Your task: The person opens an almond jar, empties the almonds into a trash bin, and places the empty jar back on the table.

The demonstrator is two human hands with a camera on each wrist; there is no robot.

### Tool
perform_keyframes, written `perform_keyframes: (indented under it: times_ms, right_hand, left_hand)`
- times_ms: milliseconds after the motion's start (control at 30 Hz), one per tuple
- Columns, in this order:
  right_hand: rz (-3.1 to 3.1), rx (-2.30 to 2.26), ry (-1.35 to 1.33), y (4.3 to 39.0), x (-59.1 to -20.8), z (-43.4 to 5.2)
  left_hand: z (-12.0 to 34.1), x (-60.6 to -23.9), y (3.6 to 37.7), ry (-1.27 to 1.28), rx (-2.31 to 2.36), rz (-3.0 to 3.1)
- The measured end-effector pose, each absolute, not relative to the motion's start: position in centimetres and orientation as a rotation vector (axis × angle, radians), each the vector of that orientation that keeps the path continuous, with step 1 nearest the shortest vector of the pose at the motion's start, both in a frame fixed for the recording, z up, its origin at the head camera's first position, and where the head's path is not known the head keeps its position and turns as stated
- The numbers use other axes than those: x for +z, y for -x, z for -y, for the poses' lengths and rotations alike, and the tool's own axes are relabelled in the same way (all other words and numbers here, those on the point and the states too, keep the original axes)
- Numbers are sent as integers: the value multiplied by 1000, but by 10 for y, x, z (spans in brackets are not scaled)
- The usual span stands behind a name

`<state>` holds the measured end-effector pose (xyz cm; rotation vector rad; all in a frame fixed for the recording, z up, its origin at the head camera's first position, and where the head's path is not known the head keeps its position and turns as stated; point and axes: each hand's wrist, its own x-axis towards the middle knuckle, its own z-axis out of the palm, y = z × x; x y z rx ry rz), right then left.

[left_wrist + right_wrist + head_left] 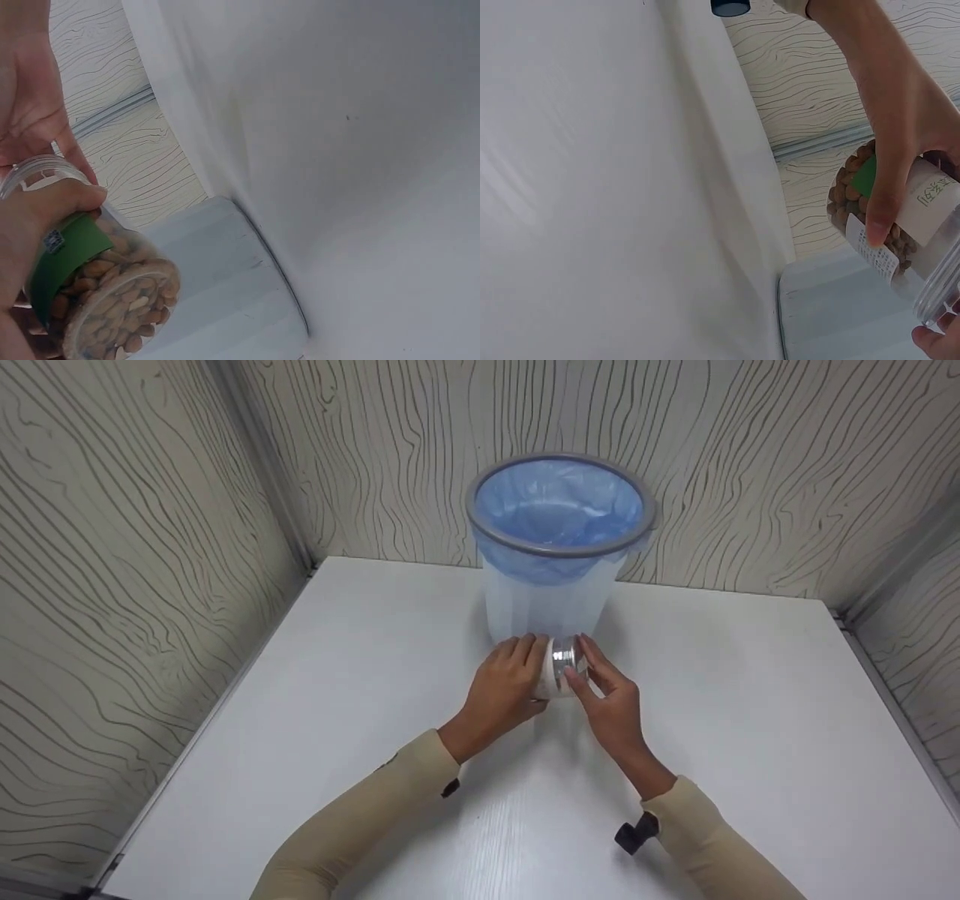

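Note:
A clear plastic jar (564, 654) is held on its side above the table, in front of the bin. Almonds (124, 322) fill its bottom part, and a green and white label (928, 196) wraps its body. My left hand (504, 682) grips the jar body, the thumb across the label in the left wrist view. On the other side, the fingers and thumb of my right hand (619, 709) pinch the shiny ridged neck end. Whether a separate lid sits there is hard to tell. Only the fingertips of that hand appear at the right wrist view's lower right edge.
A translucent waste bin (546, 607) with a grey rim and blue liner bag (559, 521) stands on the white table (375, 630), right behind the hands. Wood-patterned panels (390, 457) enclose the back and sides. Black wrist-worn devices (636, 834) sit at both cuffs.

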<state>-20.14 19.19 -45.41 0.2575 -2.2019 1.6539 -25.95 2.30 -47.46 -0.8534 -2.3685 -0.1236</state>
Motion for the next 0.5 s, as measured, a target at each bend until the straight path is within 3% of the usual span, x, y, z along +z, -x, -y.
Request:
perform_keyframes:
  times_ms: [500]
  right_hand:
    - [2077,1640,-521,206,-463,-199]
  left_hand:
    - [-20,-473,260,863,-108,2334]
